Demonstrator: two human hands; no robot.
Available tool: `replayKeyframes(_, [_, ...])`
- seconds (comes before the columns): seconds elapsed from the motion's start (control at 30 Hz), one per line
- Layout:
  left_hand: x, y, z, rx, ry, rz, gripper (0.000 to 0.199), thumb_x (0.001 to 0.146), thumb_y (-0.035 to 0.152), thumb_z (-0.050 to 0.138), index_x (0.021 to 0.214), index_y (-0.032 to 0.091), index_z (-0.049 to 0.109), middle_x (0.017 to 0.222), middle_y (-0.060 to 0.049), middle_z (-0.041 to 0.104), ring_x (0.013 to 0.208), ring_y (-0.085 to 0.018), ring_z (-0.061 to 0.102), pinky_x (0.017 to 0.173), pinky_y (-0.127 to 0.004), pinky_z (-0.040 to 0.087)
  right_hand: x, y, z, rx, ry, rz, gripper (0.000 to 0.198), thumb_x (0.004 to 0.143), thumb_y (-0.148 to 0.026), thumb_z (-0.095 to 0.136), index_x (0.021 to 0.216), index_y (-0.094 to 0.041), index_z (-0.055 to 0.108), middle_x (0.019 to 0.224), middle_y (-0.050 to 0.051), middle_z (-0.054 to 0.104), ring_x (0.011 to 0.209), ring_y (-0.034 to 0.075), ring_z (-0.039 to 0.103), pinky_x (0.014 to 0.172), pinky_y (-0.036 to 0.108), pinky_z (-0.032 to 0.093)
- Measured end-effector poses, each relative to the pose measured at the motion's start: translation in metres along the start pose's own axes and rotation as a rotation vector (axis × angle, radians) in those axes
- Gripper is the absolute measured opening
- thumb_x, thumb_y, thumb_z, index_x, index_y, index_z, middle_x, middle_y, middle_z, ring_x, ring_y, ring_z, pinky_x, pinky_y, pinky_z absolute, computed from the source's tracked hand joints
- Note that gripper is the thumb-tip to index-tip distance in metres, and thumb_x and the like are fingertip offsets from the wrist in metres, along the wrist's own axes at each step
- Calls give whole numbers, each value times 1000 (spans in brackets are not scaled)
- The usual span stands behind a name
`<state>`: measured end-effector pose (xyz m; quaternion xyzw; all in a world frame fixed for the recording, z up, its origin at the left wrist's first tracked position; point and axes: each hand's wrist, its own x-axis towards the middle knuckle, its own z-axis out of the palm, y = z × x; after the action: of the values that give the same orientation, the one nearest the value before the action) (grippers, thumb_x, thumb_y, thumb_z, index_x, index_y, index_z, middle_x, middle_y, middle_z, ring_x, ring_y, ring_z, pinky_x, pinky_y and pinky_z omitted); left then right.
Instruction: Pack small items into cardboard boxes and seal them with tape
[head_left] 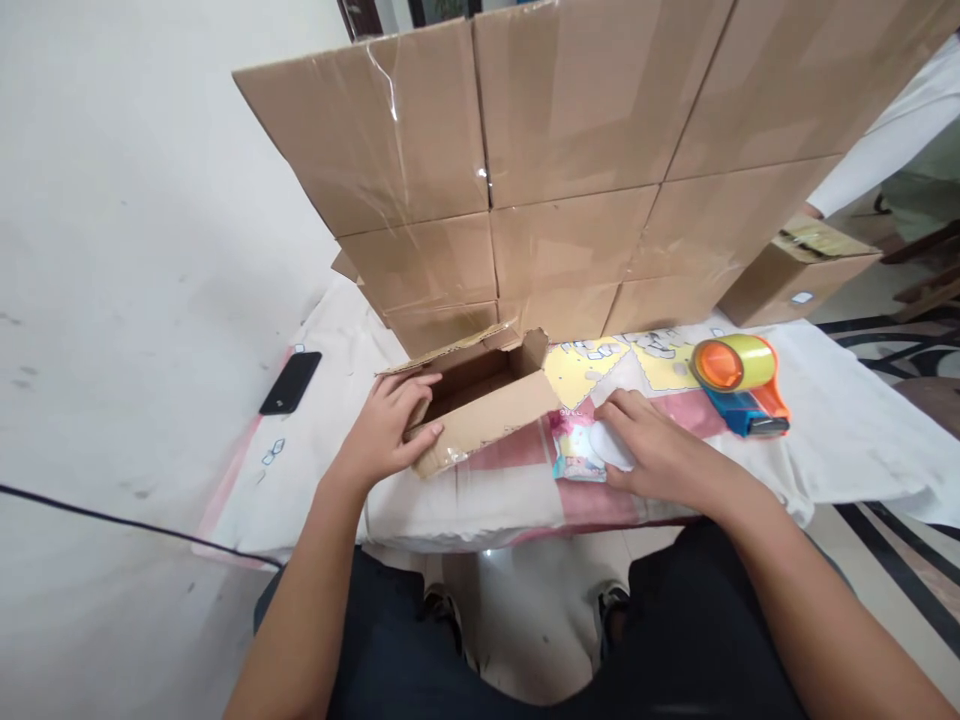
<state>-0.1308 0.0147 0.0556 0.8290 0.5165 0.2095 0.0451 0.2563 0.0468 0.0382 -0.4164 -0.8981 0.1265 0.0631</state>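
Observation:
An open cardboard box (487, 420) lies before me, its opening facing up and its upper flap edge torn. My left hand (390, 420) grips its left end, thumb on the near side and fingers over the top. To the right of the box, a small pink-and-teal pack of wet wipes (574, 447) with a white lid rests on the cloth. My right hand (637, 440) is closed around the right side of that pack; its fingers partly cover the lid. The inside of the box is dark, and its bottom shows only in part.
A wall of taped cardboard boxes (570, 120) rises behind. At right sit a blue-and-orange tape dispenser (742, 385) and another carton (802, 270), with a person's white sleeve (892, 140) beyond. A black phone (291, 383) lies left on the tablecloth (315, 480). A dark cable (135, 522) runs along the wall.

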Motion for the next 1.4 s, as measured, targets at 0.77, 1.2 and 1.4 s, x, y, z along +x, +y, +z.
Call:
replayKeyframes(0.77, [-2,-7,9,-267,135,-114,24,92,39,58,105,24,44,151,-11,50,137,-30,50,107,-47,42,4,-12,21,-171,-170,213,73,96,-39,34,161,-12,18,166,18,27,154,35,24,121,66,21])
replayKeyframes(1.2, [4,-1,12,-130,367,-172,25,80,16,59,99,23,45,146,-13,53,137,-32,44,106,-55,46,-9,-17,39,-258,35,156,67,95,-39,41,153,-6,36,149,26,46,137,41,41,113,65,28])
replayKeyframes(1.4, [-1,-5,1,285,349,-57,39,84,4,46,112,24,66,145,-8,57,128,-35,49,101,-57,47,-11,2,21,-110,44,-3,63,93,-38,50,149,-10,43,140,21,55,126,35,52,105,51,42])
